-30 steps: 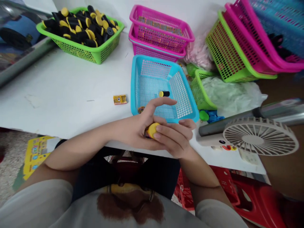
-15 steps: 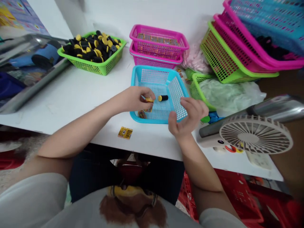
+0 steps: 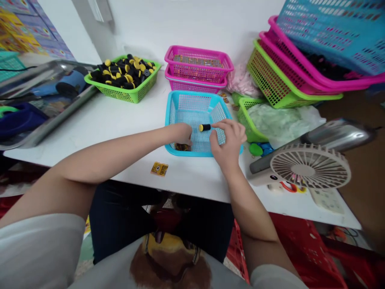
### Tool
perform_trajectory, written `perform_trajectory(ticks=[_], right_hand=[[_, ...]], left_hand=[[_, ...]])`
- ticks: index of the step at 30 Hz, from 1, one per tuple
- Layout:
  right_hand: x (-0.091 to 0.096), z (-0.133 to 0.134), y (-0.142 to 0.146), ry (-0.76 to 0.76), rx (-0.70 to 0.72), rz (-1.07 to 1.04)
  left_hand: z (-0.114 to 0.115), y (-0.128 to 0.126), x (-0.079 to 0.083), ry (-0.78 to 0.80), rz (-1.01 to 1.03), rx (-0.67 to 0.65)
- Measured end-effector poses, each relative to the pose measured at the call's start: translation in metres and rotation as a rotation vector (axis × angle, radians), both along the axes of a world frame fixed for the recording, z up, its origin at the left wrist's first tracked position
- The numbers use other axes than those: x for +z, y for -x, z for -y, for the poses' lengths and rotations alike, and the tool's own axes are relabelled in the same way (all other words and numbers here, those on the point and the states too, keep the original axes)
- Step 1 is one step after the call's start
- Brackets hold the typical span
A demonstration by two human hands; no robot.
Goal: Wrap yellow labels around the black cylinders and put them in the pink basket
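Observation:
A blue mesh basket (image 3: 197, 153) stands on the white table in front of me. My left hand (image 3: 181, 133) reaches down into its left side, fingers bent and closed; what they hold, if anything, is hidden. Just beneath that hand lie small yellow-brown printed packets (image 3: 183, 147). A black cylinder with a yellow cap (image 3: 205, 127) lies in the basket. Beside its black end is my right hand (image 3: 227, 138), thumb and index finger apart, the index fingertip close to the cylinder or touching it. Another yellow printed packet (image 3: 159, 169) lies flat on the table near the front edge.
Behind left, a green basket (image 3: 132, 94) holds many black-and-yellow cylinders. Stacked pink baskets (image 3: 197, 74) with printed packets stand at the back. To the right are tilted stacked baskets (image 3: 270, 76), a green basket with plastic bags (image 3: 279, 120) and a small fan (image 3: 309, 166).
My left hand has lowered into the basket, and the packet it pinched is no longer visible in its fingers. My right hand has moved left to the cylinder. The view has shifted slightly.

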State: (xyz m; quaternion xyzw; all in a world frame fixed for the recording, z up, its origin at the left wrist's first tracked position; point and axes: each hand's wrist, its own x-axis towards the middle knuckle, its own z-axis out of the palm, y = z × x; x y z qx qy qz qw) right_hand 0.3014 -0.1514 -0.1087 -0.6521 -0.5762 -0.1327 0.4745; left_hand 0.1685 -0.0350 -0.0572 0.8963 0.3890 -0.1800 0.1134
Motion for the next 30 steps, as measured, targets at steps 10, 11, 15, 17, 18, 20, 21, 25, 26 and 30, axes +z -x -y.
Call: perform_trajectory(ticks=[10,11,15,17,18,20,21,25,26,30], right_hand=[[0.023,-0.034,-0.023,0.403,0.129,-0.020],[0.031,-0.043,-0.026,0.529,0.138,0.068],[0.048,-0.085,-0.030,0.943,0.169,0.429],[0.047,-0.104,-0.029,1.065,0.198,0.498],[0.045,-0.111,-0.029,1.119,0.218,0.529],[0.039,-0.121,-0.029,1.204,0.262,0.592],[0.036,-0.124,-0.030,1.227,0.277,0.619],[0.025,-0.134,-0.035,1.259,0.267,0.682],[0.023,-0.137,-0.036,1.268,0.255,0.683],[0.022,-0.144,-0.039,1.281,0.236,0.625]], left_hand=[[0.019,-0.003,0.001,0.028,0.039,-0.051],[0.020,-0.002,0.000,0.031,0.035,-0.048],[0.022,0.000,0.002,-0.002,0.044,-0.049],[0.025,0.007,0.008,-0.051,0.080,-0.055],[0.027,0.013,0.013,-0.085,0.116,-0.061],[0.032,0.033,0.024,-0.138,0.273,-0.079],[0.036,0.046,0.029,-0.146,0.399,-0.089],[0.059,0.104,0.030,-0.094,0.947,-0.087],[0.065,0.117,0.024,-0.085,1.024,-0.069],[0.083,0.148,-0.023,-0.096,1.118,0.150]])
